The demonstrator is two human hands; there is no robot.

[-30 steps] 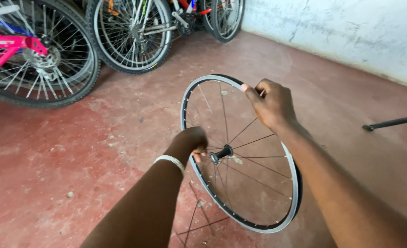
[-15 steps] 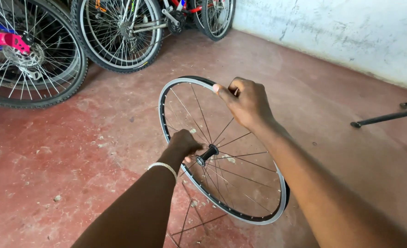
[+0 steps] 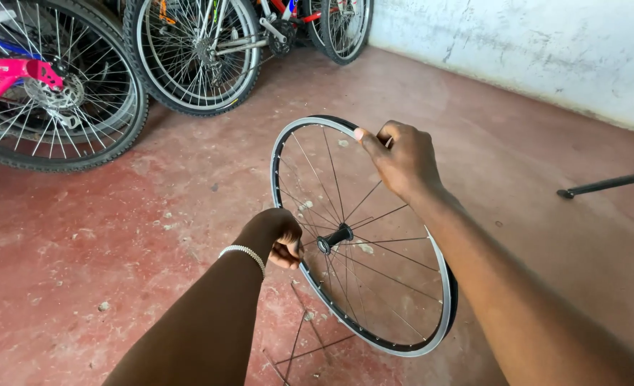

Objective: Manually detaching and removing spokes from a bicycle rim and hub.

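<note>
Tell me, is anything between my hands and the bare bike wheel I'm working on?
Nothing visible. The right hand already grips the top of the wheel at its rim, and the left hand rests on the rim's near side beside the hub. Loose spokes lie on the floor below, clear of both hands.

Left hand clenched, right hand gripping — arms outstretched

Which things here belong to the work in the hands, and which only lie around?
In the work:
- bare bicycle wheel, held at the rim
- right hand on the top of the rim
- left hand at the rim's near side
- hub

Lying around:
- loose spokes
- parked bicycles
- black bar
</note>
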